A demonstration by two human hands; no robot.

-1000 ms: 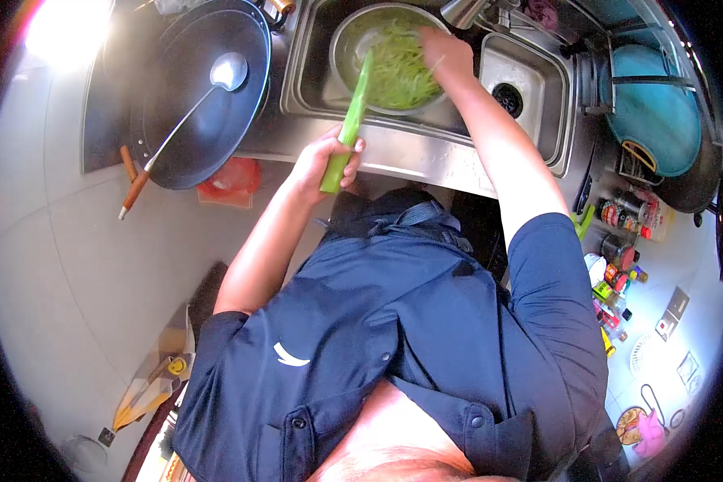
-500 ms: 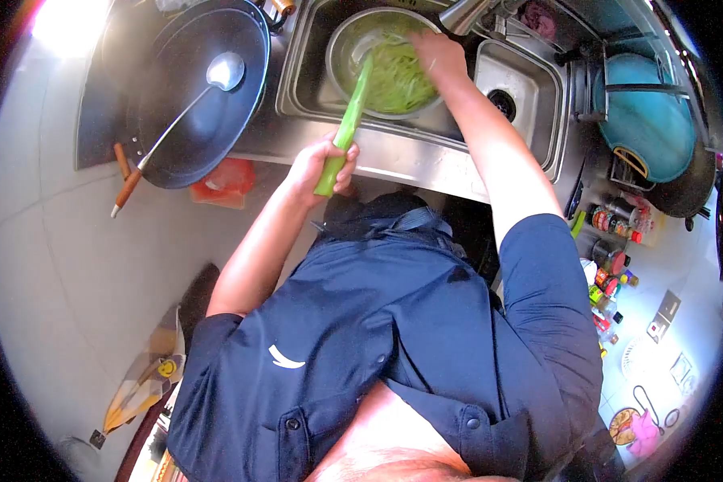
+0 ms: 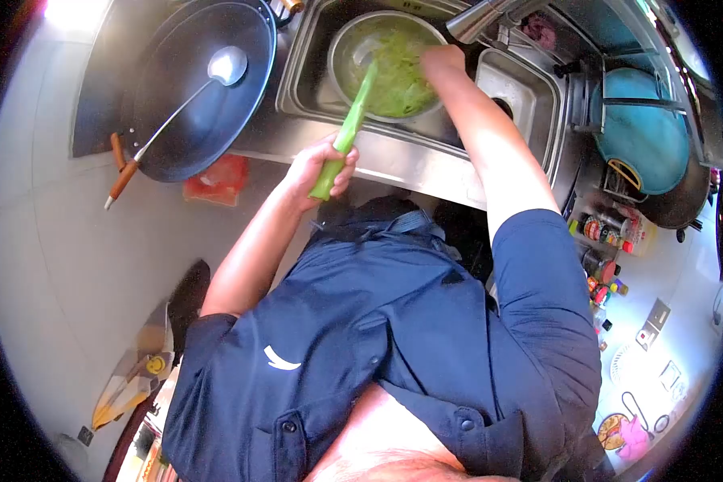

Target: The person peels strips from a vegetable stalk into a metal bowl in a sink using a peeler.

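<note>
Wrapping closed around the lower part of a long bright-green vegetable stalk (image 3: 354, 120), the left hand (image 3: 323, 167) probably leaves its tip free over the round silver metal bowl (image 3: 336, 56) at upper centre. Whether the right hand (image 3: 443, 66), by the bowl's right edge, grips anything, I cannot tell.

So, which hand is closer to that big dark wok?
The left hand; it grips a green stalk to the right of the wok. The right hand is farther off, at the right side of the metal bowl.
</note>
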